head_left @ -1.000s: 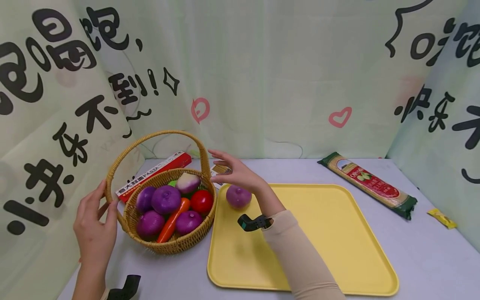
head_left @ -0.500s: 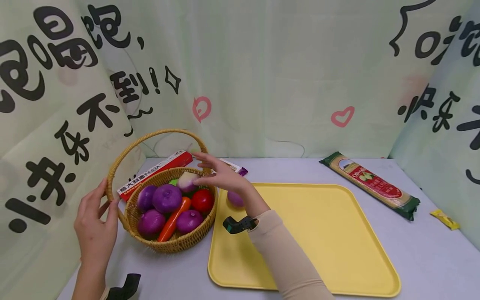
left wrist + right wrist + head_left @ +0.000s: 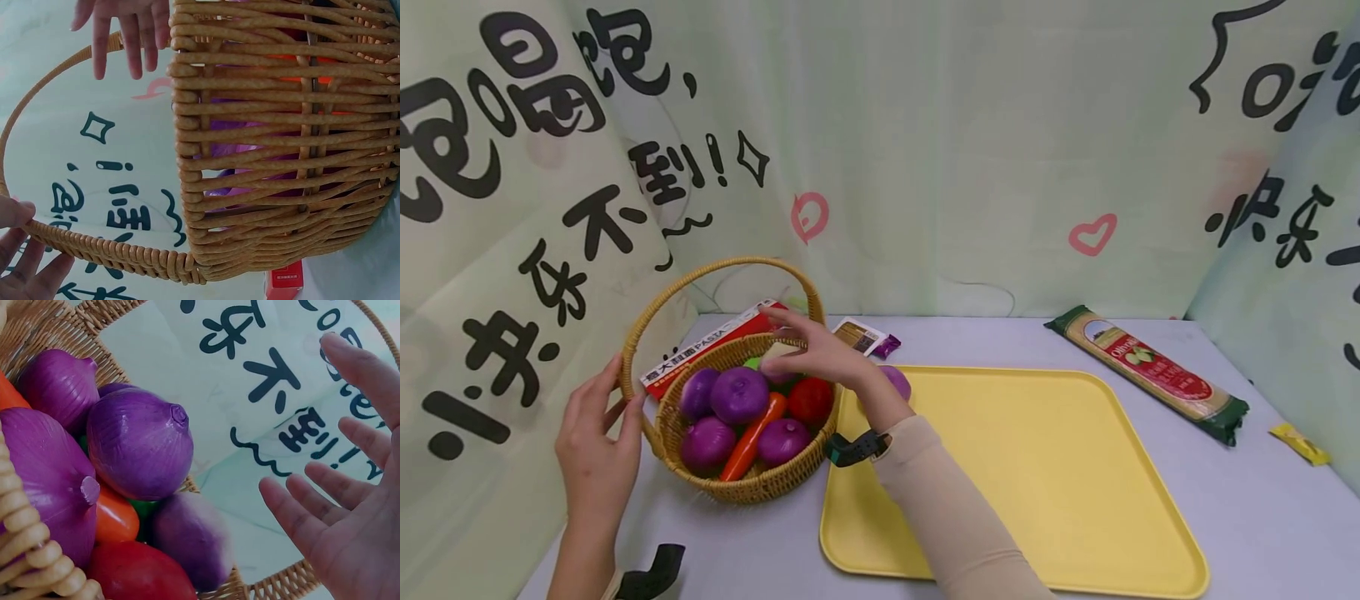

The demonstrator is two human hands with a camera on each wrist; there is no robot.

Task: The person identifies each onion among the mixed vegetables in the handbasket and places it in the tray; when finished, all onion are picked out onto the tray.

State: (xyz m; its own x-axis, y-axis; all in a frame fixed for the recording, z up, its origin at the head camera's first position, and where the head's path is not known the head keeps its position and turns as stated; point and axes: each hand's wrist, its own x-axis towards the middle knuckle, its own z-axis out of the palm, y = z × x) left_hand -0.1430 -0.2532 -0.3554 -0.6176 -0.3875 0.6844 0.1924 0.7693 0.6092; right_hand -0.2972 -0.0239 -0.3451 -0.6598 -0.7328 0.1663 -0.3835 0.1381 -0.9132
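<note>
My left hand [image 3: 597, 446] pinches the left side of the tall handle [image 3: 112, 250] of a wicker basket [image 3: 752, 492], thumb on one side and fingers on the other. Inside are several purple onions [image 3: 740, 396], an orange carrot [image 3: 747, 446], a red tomato [image 3: 811, 402] and a purple-and-white turnip [image 3: 190, 540]. My right hand [image 3: 820, 354] hovers above the basket's right back part, fingers spread and holding nothing. In the head view it partly covers the turnip; in the right wrist view a gap shows between them.
A yellow tray [image 3: 1015, 467] lies right of the basket, with one purple onion [image 3: 897, 382] at its back left corner. Behind the basket are a red pasta box [image 3: 700, 346] and a small purple-ended packet [image 3: 865, 335]. A noodle packet [image 3: 1150, 371] and yellow wrapper [image 3: 1300, 443] lie at right.
My right hand has moved left from beside the basket's right rim to above the vegetables, now covering part of the turnip. The left hand keeps its hold on the handle.
</note>
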